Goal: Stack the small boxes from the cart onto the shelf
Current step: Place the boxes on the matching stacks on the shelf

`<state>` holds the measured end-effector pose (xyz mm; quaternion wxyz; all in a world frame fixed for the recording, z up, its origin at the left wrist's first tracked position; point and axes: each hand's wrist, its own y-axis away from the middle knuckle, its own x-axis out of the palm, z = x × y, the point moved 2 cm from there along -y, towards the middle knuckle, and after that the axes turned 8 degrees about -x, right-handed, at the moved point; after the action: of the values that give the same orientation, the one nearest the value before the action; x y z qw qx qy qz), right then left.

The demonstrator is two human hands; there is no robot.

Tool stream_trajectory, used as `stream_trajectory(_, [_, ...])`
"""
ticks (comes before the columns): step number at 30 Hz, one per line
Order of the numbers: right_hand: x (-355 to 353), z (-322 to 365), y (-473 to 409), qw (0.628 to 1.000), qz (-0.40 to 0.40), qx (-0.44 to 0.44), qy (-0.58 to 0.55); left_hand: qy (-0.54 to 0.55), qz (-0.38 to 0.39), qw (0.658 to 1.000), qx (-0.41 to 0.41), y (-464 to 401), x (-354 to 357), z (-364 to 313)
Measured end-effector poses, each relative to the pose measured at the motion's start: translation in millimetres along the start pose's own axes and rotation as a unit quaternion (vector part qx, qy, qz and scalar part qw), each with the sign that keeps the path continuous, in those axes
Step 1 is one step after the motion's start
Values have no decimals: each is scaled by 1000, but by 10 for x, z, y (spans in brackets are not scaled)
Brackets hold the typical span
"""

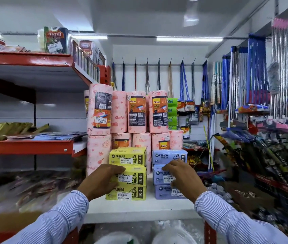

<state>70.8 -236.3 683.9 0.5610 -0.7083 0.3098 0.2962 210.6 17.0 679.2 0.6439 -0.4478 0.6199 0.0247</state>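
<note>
- Yellow boxes point(128, 175) were stacked three high at lower centre on the white shelf point(139, 208), lavender boxes point(168, 175) beside them.
- Middle labels were partly hidden by the left hand point(102, 180) and right hand point(182, 176), fingers spread flat, gripping nothing.

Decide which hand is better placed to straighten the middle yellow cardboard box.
Left. The left hand already rests on the middle yellow cardboard box; the right hand is on the blue cardboard boxes.

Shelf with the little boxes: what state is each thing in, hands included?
Yellow boxes: stacked three high, upright, labels facing out.
Blue boxes: stacked three high beside the yellow, a gap between.
Left hand: open, fingers on the middle yellow box.
Right hand: open, fingers on the middle blue box.
Towel rolls: upright, stacked behind the boxes.
Shelf: front bare.
</note>
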Motion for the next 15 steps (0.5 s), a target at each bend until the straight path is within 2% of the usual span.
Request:
stream_trajectory(10, [102, 44, 112, 999, -38, 20, -9, 7, -52, 998, -39, 39, 137, -133])
stream_trajectory(15, [113, 42, 117, 998, -52, 25, -16, -6, -53, 997, -60, 17, 144, -179])
